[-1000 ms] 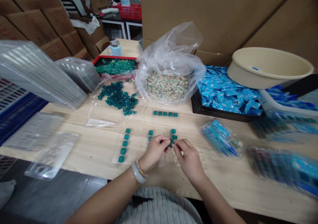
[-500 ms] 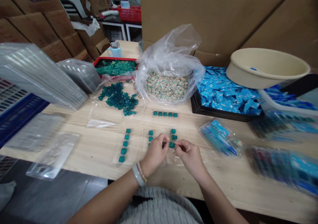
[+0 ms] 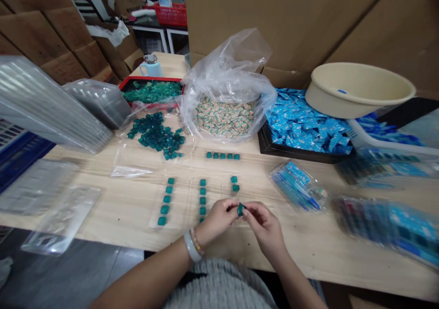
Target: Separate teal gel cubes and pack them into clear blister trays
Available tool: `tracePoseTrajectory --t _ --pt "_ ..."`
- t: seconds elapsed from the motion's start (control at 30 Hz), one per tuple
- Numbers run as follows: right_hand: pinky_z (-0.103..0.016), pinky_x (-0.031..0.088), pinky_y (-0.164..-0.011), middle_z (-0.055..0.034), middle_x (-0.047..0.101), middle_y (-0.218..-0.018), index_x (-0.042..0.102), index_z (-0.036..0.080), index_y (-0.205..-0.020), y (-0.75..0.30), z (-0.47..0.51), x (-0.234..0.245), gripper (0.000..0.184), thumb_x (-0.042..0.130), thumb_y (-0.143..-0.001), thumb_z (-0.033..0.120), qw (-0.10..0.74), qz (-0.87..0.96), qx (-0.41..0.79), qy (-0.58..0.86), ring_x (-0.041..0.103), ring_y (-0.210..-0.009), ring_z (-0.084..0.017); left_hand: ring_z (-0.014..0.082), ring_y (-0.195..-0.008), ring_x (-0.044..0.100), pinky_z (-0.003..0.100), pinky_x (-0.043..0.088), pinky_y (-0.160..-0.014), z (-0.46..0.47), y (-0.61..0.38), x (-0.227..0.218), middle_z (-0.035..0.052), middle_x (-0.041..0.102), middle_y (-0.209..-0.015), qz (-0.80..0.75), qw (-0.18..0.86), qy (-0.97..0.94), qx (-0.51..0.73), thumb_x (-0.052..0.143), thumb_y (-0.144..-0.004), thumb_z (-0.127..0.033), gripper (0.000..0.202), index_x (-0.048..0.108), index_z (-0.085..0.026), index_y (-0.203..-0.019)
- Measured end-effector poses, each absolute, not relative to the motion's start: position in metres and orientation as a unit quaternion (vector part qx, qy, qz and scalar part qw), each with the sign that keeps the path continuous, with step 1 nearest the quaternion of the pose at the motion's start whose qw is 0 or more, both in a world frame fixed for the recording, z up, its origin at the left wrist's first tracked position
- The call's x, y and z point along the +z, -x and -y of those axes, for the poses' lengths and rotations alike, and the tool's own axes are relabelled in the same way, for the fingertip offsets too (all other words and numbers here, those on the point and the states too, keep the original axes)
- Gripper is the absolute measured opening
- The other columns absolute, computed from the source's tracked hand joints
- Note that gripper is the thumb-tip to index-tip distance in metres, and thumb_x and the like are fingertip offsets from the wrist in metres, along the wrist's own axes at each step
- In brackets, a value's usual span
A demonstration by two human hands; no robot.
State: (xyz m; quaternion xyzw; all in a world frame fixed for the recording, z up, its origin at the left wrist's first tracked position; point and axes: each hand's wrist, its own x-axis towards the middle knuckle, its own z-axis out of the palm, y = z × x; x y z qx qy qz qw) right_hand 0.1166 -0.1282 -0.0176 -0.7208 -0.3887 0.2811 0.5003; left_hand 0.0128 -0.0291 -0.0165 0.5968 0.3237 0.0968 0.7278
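Note:
A small translucent teal square piece is pinched between the fingertips of my left hand and my right hand, tilted and just above the table. Beyond my hands, two teal squares lie in a short column. Nearer my left hand, a middle column of teal squares runs toward me, its near end partly hidden by that hand. Farther left, another column of several teal squares lies on a clear plastic tray. A row of teal squares lies crosswise farther back.
A loose pile of teal squares lies on plastic film behind. Around it stand a clear bag of small packets, a black tray of blue sachets, and a cream basin. Filled clear packs lie right; stacked clear trays stand left.
The teal square has come nearer to me, away from the short right column, and is now tilted between my fingertips. My left hand no longer covers most of the middle column. The view has shifted slightly.

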Motion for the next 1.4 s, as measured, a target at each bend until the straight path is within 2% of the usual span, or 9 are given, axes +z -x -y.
tracePoseTrajectory --t 0.1,0.23,0.33,0.47,0.57,0.9,1.13,1.3,1.4 --pt "-0.031 0.046 -0.069 -0.0057 0.057 -0.081 0.059 0.020 -0.085 -0.134 0.113 -0.015 0.014 0.048 -0.078 0.024 0.406 0.492 0.207 0.741 0.055 -0.075 -0.017 0.0072 -0.050 0.042 0.019 0.033 -0.049 0.021 -0.015 -0.020 -0.0028 0.050 -0.061 -0.373 0.726 -0.569 0.101 0.048 -0.069 -0.018 0.017 0.056 -0.013 -0.083" --pt "-0.029 0.045 -0.070 -0.0068 0.057 -0.082 0.063 0.019 -0.081 -0.144 0.086 -0.023 0.023 0.040 -0.079 0.015 0.236 0.629 0.203 0.713 0.054 -0.076 -0.017 0.0113 -0.072 0.053 0.022 0.042 -0.064 0.015 -0.015 -0.024 0.0016 0.059 -0.075 -0.391 0.739 -0.532 0.131 0.035 -0.062 -0.001 0.031 0.059 -0.014 -0.075" --pt "-0.030 0.046 -0.070 -0.0081 0.058 -0.084 0.063 0.018 -0.086 -0.145 0.080 -0.029 0.026 0.038 -0.080 0.015 0.184 0.648 0.199 0.712 0.055 -0.078 -0.018 0.0125 -0.082 0.054 0.025 0.042 -0.076 0.012 -0.012 -0.020 0.0027 0.063 -0.082 -0.378 0.755 -0.520 0.128 0.035 -0.058 0.004 0.037 0.062 -0.014 -0.076" --pt "-0.034 0.046 -0.075 -0.0093 0.059 -0.093 0.058 0.020 -0.101 -0.141 0.094 -0.023 0.027 0.041 -0.080 0.019 0.255 0.602 0.164 0.739 0.056 -0.085 -0.021 0.0146 -0.084 0.056 0.029 0.040 -0.083 0.009 -0.006 -0.014 0.0044 0.065 -0.089 -0.388 0.756 -0.514 0.121 0.047 -0.063 -0.002 0.029 0.064 -0.014 -0.083" --pt "-0.032 0.046 -0.071 -0.0075 0.060 -0.085 0.059 0.021 -0.092 -0.132 0.106 -0.014 0.021 0.042 -0.080 0.024 0.333 0.547 0.180 0.747 0.056 -0.078 -0.019 0.0159 -0.085 0.057 0.031 0.041 -0.084 0.011 -0.005 -0.013 0.0057 0.065 -0.091 -0.391 0.759 -0.501 0.142 0.056 -0.064 -0.011 0.024 0.064 -0.014 -0.087" --pt "-0.023 0.040 -0.047 0.0038 0.054 -0.057 0.052 0.018 -0.074 -0.120 0.113 -0.003 0.024 0.063 -0.065 0.038 0.554 0.228 0.543 0.589 0.047 -0.046 -0.009 0.0079 -0.055 0.051 0.022 0.041 -0.057 0.014 -0.007 -0.001 0.0001 0.058 -0.067 -0.313 0.805 -0.492 0.109 0.063 -0.065 -0.030 0.024 0.059 -0.011 -0.080" --pt "-0.018 0.026 -0.036 0.0066 0.046 -0.045 0.040 0.020 -0.063 -0.100 0.131 -0.010 0.028 0.060 -0.068 0.039 0.581 0.150 0.588 0.542 0.040 -0.035 -0.006 0.0057 -0.052 0.044 0.019 0.032 -0.052 0.033 0.003 -0.003 -0.0017 0.051 -0.058 -0.252 0.856 -0.451 0.017 0.059 -0.069 -0.038 0.027 0.056 -0.011 -0.070" --pt "-0.025 0.045 -0.056 -0.0010 0.056 -0.073 0.052 0.020 -0.083 -0.099 0.137 -0.011 0.016 0.056 -0.073 0.032 0.557 0.321 0.432 0.632 0.056 -0.063 -0.013 0.0050 -0.049 0.041 0.019 0.030 -0.049 0.043 -0.001 -0.012 -0.0017 0.048 -0.055 -0.298 0.882 -0.365 0.020 0.064 -0.063 -0.043 0.035 0.056 -0.009 -0.067" --pt "-0.027 0.046 -0.066 -0.0038 0.057 -0.080 0.056 0.019 -0.085 -0.111 0.137 -0.005 0.013 0.050 -0.078 0.028 0.488 0.434 0.375 0.658 0.056 -0.072 -0.015 0.0053 -0.049 0.040 0.019 0.030 -0.048 0.040 -0.006 -0.011 -0.0011 0.047 -0.056 -0.295 0.876 -0.379 0.024 0.060 -0.065 -0.047 0.039 0.057 -0.008 -0.070"
